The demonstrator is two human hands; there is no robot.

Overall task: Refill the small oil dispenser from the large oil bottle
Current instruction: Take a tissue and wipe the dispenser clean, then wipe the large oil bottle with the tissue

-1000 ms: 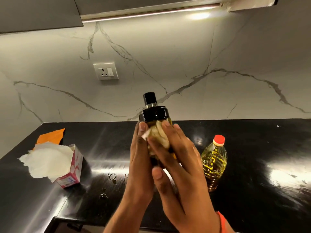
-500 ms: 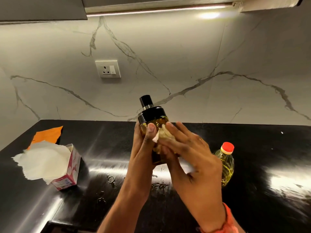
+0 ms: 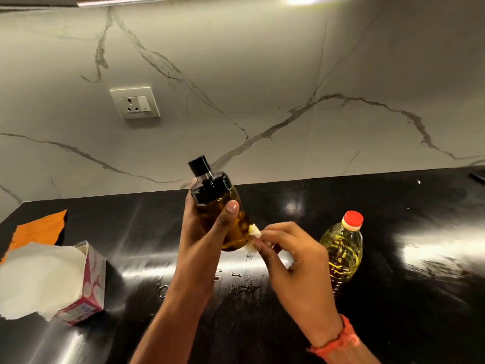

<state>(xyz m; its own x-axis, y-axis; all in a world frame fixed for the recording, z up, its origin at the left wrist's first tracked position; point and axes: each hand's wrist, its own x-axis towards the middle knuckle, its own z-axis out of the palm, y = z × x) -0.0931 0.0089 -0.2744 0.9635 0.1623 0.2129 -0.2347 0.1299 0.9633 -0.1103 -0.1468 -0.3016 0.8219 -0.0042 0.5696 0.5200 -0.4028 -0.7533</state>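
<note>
my left hand (image 3: 207, 232) wraps the small oil dispenser (image 3: 220, 206), tilted above the counter (image 3: 420, 298) middle. my right hand (image 3: 286, 256) pinches a tissue wad (image 3: 254, 230) against its lower side; i'd wipe downward, gripping firmly. the capped large oil bottle (image 3: 342, 248) stands nearer the right edge.

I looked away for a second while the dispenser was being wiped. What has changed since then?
The right hand, still pinching the tissue wad, slid from the dispenser's front down to its lower right side. The dispenser now tilts left. The left hand still grips it. The capped oil bottle and the tissue box stay on the counter.
</note>
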